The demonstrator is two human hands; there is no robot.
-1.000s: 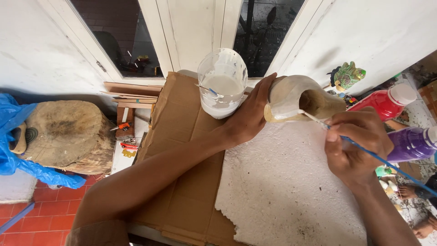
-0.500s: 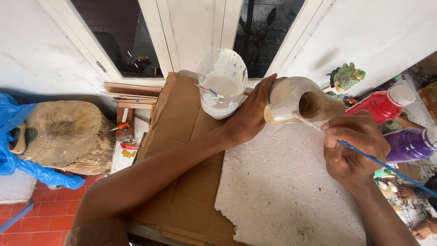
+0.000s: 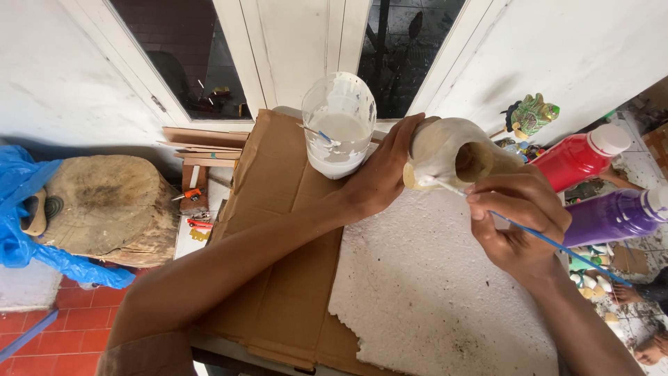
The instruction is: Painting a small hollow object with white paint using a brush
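My left hand (image 3: 383,177) grips a hollow clay vessel (image 3: 445,150) partly coated in white paint, held tilted above a white foam sheet (image 3: 431,292). My right hand (image 3: 518,219) pinches a thin blue-handled paintbrush (image 3: 557,245), and its tip touches the vessel's lower side. Just behind my left hand stands a cut-off clear plastic container (image 3: 339,125) holding white paint, with a second small brush resting inside it.
Brown cardboard (image 3: 278,230) covers the work surface under the foam. A red paint bottle (image 3: 581,157) and a purple one (image 3: 616,216) lie at the right, near a green painted figurine (image 3: 532,115). A wood stump (image 3: 104,205) and blue plastic (image 3: 21,223) sit at the left.
The brush tip has slid from the vessel's opening down to its lower side, and my right hand has shifted a little left. My left hand keeps the vessel steady.
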